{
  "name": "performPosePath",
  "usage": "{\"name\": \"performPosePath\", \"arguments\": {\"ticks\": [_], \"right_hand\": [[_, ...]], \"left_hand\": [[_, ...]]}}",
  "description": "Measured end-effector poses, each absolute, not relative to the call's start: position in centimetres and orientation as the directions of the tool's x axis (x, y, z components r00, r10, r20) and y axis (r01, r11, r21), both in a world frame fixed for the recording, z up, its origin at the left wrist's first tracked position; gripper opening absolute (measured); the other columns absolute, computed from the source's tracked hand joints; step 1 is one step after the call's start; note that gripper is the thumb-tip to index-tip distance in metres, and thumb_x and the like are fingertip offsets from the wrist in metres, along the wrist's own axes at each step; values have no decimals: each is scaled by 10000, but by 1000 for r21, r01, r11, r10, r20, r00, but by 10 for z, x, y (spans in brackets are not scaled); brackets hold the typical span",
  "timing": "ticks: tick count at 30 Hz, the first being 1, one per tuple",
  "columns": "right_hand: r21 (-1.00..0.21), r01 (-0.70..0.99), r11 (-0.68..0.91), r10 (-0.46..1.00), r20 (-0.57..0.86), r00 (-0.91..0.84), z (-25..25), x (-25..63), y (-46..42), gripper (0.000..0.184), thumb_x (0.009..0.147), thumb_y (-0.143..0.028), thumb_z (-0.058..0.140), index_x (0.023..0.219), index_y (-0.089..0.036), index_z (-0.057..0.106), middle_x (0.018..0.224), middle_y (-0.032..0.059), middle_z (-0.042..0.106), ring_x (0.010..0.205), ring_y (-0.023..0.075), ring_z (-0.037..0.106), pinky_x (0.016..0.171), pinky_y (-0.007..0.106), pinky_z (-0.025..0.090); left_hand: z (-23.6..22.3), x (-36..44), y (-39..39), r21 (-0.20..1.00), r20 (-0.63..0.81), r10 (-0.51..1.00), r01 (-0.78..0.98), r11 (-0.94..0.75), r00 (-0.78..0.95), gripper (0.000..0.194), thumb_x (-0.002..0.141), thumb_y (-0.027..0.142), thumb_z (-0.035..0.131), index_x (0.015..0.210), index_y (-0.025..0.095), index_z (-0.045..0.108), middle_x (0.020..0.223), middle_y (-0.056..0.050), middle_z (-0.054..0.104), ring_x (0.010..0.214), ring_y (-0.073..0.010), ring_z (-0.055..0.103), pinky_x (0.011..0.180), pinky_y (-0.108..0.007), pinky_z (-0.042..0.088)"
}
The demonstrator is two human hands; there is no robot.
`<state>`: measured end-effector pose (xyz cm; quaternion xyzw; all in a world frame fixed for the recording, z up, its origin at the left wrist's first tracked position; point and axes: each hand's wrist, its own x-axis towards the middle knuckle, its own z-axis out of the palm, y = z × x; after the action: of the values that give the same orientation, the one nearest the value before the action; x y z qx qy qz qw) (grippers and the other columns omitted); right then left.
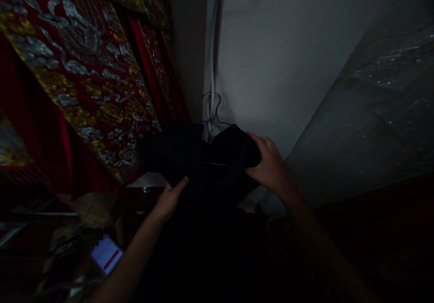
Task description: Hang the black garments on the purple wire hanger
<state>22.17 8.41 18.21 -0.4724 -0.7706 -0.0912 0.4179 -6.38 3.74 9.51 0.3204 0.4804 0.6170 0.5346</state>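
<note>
A black garment [224,185] hangs on a thin purple wire hanger [218,113], whose hook is caught on a pale cord or cable against the wall. My left hand [169,199] grips the garment's left front, thumb on top and the other fingers hidden behind the cloth. At its right shoulder my right hand [266,160] is closed around the dark fabric. Between the two sides, part of the hanger's lower bar shows through the opening. The garment's lower part fades into the dark.
Red cloth with gold and silver embroidery [84,68] hangs at the left. Behind the hanger stands a pale wall [271,59] with the cable [212,45] running down it. Plastic-like sheeting [373,104] covers something on the right. A lit screen [106,254] glows at lower left among dim clutter.
</note>
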Motion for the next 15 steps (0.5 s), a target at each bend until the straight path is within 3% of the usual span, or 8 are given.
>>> {"name": "performPosePath", "arguments": {"ticks": [4, 9, 12, 15], "right_hand": [[-257, 778, 573, 595, 784, -179, 189, 227, 94, 712, 622, -260, 743, 1303, -187, 548, 1225, 155, 588, 1157, 374, 543, 988, 530, 452], [-348, 730, 588, 574, 816, -73, 195, 215, 98, 542, 681, -273, 712, 1201, -180, 596, 1170, 146, 614, 1135, 360, 559, 979, 523, 459], [-411, 689, 597, 582, 813, -20, 183, 199, 80, 538, 724, -273, 714, 1238, -194, 576, 1211, 141, 602, 1171, 339, 552, 999, 504, 458], [-489, 595, 638, 604, 797, 8, 160, 180, 49, 476, 803, -280, 685, 1257, -209, 563, 1266, 132, 582, 1211, 302, 541, 1038, 474, 438]], "left_hand": [[148, -46, 23, 862, -144, 966, -506, 16, -214, 462, 765, 294, 809, 1189, 168, 678, 1096, -114, 768, 1122, -292, 699, 1047, -447, 527], [221, -34, 10, 772, -143, 960, -634, -43, -240, 361, 853, 326, 707, 1160, 137, 707, 990, -91, 784, 1006, -273, 741, 932, -370, 601], [229, -32, 4, 726, -197, 954, -688, -12, -225, 326, 896, 304, 658, 1171, 135, 707, 968, -88, 786, 981, -255, 749, 923, -346, 602], [203, -29, -3, 687, -331, 924, -720, 98, -190, 324, 914, 280, 641, 1195, 127, 694, 944, -96, 788, 930, -248, 759, 912, -351, 603]]}}
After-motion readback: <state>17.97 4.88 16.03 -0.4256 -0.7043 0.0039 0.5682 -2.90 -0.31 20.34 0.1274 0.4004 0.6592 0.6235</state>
